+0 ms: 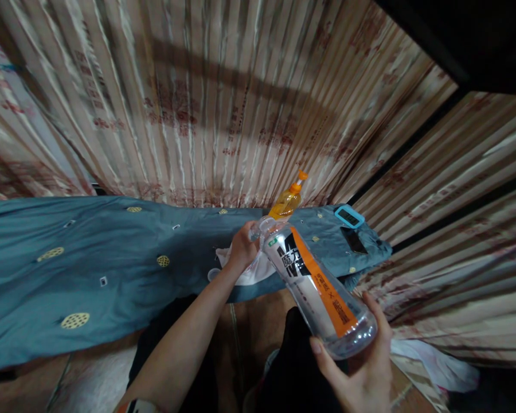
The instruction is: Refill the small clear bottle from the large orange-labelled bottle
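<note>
Bottle (320, 289), clear plastic, orange-and-white-labelled, tilted; right hand (365, 370) clasps near base, likely for support; left hand (243, 248) at far neck, grip unclear.

Across the far side we see a pleated beige curtain (223, 115), printed with reddish flowers and crossed by a broad shadow. In front of it, we find a blue-green cloth (124, 246) with pale yellow ovals, running from left to right. At its far right end we notice a light-blue-framed digital display (349, 217), with a dark phone-like slab (354, 241) just nearer. On the right, we see black bars (406, 146); near right, a crumpled whitish fabric (434, 361) lies low.
</note>
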Motion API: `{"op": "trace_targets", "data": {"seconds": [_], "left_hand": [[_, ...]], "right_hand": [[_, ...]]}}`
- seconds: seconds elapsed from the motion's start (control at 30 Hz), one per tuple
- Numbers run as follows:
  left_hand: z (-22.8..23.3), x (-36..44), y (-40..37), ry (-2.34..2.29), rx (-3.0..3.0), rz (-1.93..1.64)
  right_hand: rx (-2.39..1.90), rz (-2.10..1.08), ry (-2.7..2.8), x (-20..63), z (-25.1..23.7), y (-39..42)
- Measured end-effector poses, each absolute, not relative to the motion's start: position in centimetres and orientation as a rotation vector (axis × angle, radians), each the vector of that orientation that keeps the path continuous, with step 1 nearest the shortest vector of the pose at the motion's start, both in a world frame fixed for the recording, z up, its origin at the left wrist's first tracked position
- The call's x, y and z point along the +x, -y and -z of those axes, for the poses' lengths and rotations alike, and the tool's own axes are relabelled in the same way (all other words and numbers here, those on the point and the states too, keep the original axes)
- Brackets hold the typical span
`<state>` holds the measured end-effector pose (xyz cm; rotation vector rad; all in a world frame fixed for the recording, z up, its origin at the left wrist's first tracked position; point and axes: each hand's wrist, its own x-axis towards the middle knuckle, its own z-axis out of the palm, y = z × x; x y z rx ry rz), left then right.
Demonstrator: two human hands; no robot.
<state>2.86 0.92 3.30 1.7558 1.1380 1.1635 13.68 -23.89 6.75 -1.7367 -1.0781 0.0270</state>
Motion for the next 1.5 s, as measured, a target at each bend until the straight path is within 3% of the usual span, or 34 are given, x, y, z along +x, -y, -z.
{"op": "trace_targets", "data": {"seconds": [1.5], "left_hand": [[-4.1, 2.8, -0.6, -1.144, 1.678, -1.164]], "right_hand": [[-1.714, -0.107, 0.968, 12.2, -8.1, 23.5]]}}
